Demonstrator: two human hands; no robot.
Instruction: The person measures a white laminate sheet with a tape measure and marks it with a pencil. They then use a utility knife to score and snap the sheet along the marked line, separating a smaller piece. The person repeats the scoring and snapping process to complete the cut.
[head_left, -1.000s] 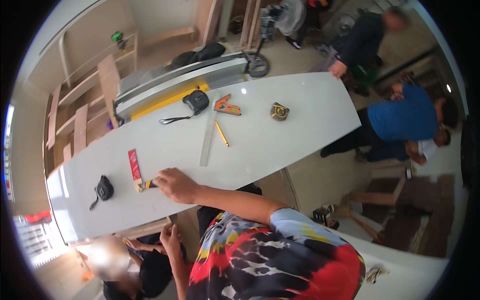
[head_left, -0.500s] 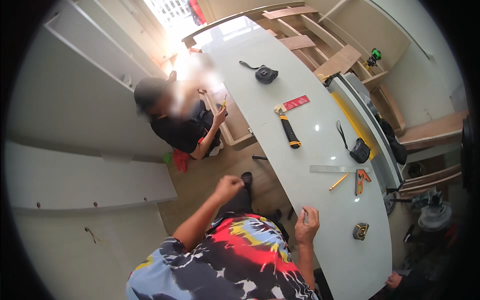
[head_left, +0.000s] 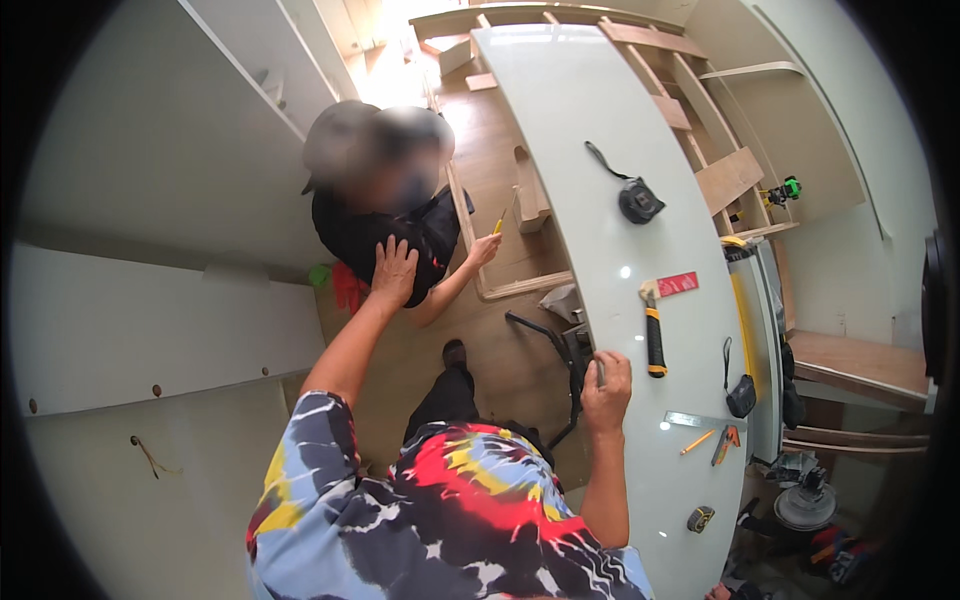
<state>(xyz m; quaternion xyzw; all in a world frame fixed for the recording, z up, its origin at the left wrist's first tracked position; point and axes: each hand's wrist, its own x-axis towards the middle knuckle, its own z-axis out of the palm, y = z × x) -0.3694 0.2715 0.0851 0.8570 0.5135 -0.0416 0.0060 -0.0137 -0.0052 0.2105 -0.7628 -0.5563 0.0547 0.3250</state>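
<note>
The left hand (head_left: 396, 272) rests flat, fingers spread, on the shoulder of a crouching person in a black shirt (head_left: 385, 232). The right hand (head_left: 606, 382) grips the near edge of the long glossy white desk (head_left: 590, 150), just beside the yellow-and-black-handled hammer (head_left: 652, 330) lying on it.

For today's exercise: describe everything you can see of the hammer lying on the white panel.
The hammer lies flat on the glossy white panel, its length running roughly along the panel. It has a black grip with yellow bands at both ends of the handle and a pale metal head, which points away from the person. Next to the head lies a small red card; whether they touch cannot be told. The right hand grips the panel's edge nearby without touching the hammer.
</note>
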